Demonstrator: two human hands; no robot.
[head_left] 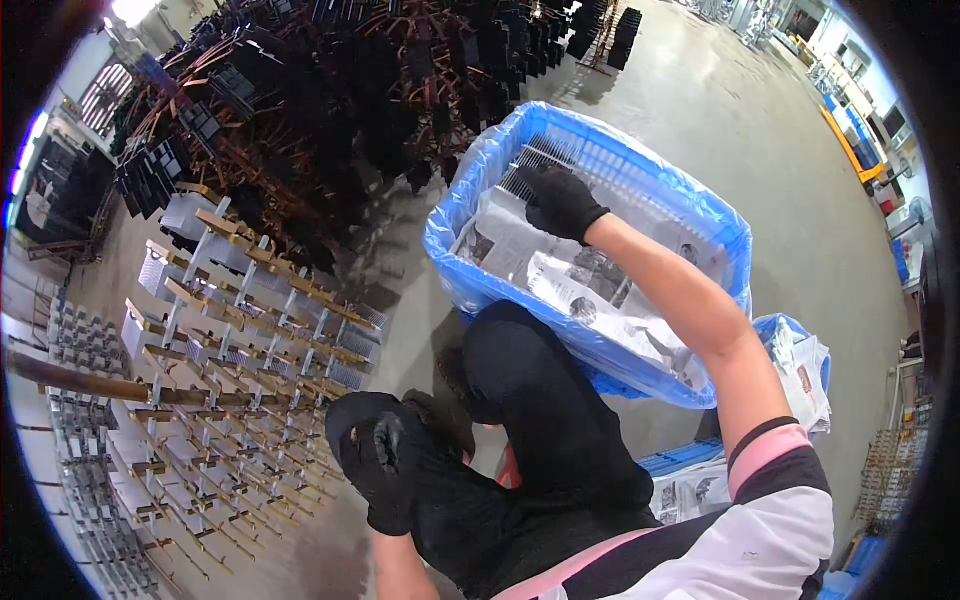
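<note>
My right hand [562,203], in a black glove, reaches into the far left end of a blue basket [735,235] lined with clear blue plastic. Its fingers bend over a silver finned metal part [517,185], which looks like a heat sink; the glove hides part of the grip. Printed paper sheets [560,275] cover much of the basket's inside. My left hand [370,455], also in a black glove, is by my left knee, away from the basket. Its fingers are curled in, and nothing shows in them.
A rack [215,330] with brass-coloured bars and hanging silver finned parts stands close on the left. Dark racks of black parts [400,70] fill the area beyond. A second plastic-lined container with papers [800,375] sits right of the basket. Grey floor [690,90] stretches behind it.
</note>
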